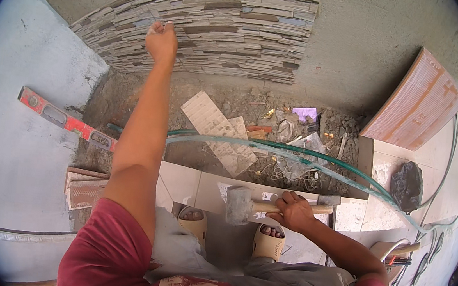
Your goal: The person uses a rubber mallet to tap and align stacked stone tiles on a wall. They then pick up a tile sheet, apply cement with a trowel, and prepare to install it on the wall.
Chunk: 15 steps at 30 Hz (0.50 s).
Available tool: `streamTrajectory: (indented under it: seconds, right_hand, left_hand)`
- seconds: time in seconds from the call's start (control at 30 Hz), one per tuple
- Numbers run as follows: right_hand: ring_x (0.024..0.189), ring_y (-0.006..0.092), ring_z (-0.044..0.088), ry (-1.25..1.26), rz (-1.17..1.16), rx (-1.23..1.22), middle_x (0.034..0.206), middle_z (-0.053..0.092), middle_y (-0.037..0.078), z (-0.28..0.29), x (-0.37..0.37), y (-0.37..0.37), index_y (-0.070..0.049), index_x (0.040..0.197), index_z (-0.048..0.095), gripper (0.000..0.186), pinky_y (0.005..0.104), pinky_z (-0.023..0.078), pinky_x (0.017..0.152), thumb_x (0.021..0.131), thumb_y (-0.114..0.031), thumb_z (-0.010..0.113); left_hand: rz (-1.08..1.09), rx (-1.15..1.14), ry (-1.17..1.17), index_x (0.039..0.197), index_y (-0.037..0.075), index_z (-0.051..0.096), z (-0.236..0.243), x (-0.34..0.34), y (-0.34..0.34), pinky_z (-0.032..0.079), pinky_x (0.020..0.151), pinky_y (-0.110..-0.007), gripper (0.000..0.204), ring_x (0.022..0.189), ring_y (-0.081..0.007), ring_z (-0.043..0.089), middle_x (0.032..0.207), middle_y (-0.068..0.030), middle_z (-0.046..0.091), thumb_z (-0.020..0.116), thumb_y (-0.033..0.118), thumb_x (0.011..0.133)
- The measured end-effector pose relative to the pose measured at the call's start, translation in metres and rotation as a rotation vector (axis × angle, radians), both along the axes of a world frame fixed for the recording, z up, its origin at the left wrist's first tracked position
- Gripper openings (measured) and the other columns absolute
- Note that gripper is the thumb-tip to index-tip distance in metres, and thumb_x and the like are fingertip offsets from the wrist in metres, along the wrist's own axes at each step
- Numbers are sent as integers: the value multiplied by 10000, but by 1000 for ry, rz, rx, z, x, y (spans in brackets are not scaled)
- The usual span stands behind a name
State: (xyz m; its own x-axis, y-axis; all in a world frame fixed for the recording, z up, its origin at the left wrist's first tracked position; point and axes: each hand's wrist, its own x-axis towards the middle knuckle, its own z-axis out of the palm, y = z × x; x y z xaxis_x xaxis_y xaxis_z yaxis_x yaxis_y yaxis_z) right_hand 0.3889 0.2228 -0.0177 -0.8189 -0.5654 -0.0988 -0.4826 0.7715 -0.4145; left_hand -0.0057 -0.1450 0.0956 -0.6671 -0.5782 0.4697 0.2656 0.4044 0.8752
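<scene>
Stretched out ahead of me, my left hand is closed in a pinch in front of the stone-look wall tiles. A thin, line-like thing shows by its fingertips, too fine to name. My right hand is wrapped round the wooden handle of a mallet. The mallet's thick grey head points left, over the pale tiled ledge near my feet. Just beyond that hand sits a small grey block, perhaps another tool's head.
A red spirit level leans at the left wall. Green hoses cross the dirt strip, which holds cardboard and litter. A large tile leans at the right, near a black bag. Tile pieces lie left; cables trail right.
</scene>
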Motion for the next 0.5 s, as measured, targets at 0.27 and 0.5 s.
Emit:
streamTrajectory:
  seconds: [0.27, 0.5]
  right_hand:
    - [1021, 340, 611, -70, 48, 74, 1038, 618, 160, 1, -8, -6, -42, 1040, 615, 473, 449, 464, 899, 830, -452, 723]
    - [906, 384, 616, -10, 60, 43, 926, 621, 200, -9, -7, -3, -20, 931, 604, 490, 476, 477, 832, 778, -456, 766]
  left_hand:
    - [-83, 98, -570, 812, -27, 623, -121, -25, -106, 454, 605, -314, 205, 655, -184, 572, 761, -87, 616, 658, 153, 905]
    - [-219, -107, -939, 1014, -80, 693, -164, -9, -35, 505, 950, -435, 383, 1108, -425, 629, 1141, -282, 666, 605, 261, 866]
